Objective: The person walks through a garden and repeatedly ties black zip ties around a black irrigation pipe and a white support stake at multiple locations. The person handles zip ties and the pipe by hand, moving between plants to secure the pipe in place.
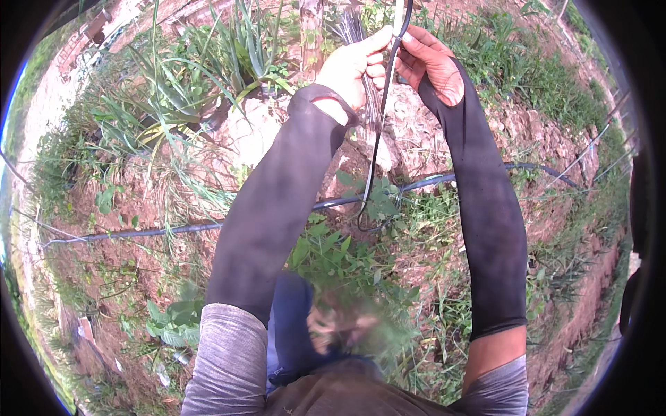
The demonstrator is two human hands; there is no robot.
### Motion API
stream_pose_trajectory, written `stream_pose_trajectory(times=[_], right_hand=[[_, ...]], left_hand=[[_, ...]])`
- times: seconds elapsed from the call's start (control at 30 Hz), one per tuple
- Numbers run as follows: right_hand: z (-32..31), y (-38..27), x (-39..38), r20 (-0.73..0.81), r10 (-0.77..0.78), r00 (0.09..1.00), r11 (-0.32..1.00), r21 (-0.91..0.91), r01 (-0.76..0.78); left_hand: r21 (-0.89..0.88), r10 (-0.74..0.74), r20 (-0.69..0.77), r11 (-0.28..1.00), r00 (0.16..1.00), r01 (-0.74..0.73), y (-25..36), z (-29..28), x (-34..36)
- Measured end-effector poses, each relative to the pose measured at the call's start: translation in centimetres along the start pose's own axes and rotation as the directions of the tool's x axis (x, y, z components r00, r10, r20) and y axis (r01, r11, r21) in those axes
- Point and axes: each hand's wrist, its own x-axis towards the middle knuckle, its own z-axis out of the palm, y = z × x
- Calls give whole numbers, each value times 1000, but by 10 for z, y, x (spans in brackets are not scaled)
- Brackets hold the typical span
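A thin black tube (378,139) hangs in a long strip between my hands, its lower end curling near the plants below. My left hand (356,69) is closed, thumb and forefinger pinched together at the tube's upper part. Opposite it, my right hand (433,66) pinches the same stretch between thumb and fingers. A pale narrow strip (398,15) runs alongside the tube at the top; whether it is a separate piece I cannot tell. Behind my left hand shows a bundle of thin dark strips (372,107); whether the curled fingers grip it is hidden.
A thicker black hose (416,184) crosses the ground from left to right beneath my arms. Spiky aloe-like plants (170,97) grow at the upper left. Low weeds (340,253) and pale stony soil (260,128) lie in front of me. Thin wires (590,149) stretch along the right side.
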Motion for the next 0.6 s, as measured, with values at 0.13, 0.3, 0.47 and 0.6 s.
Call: stream_pose_trajectory(times=[0.13,0.3,0.47,0.6], right_hand=[[3,-8,4,169,34,985,999,21,-38],[1,-13,5,228,91,969,995,-52,-81],[-4,-14,9,153,56,987,983,-183,-27],[-3,-13,3,102,58,993,990,-133,-44]], left_hand=[[30,-167,39,986,985,166,2,-5,-1],[13,-189,23,982,982,189,5,-2,-11],[141,-69,-147,986,987,90,2,12,-18],[262,151,-274,962,950,-77,-1,24,-19]])
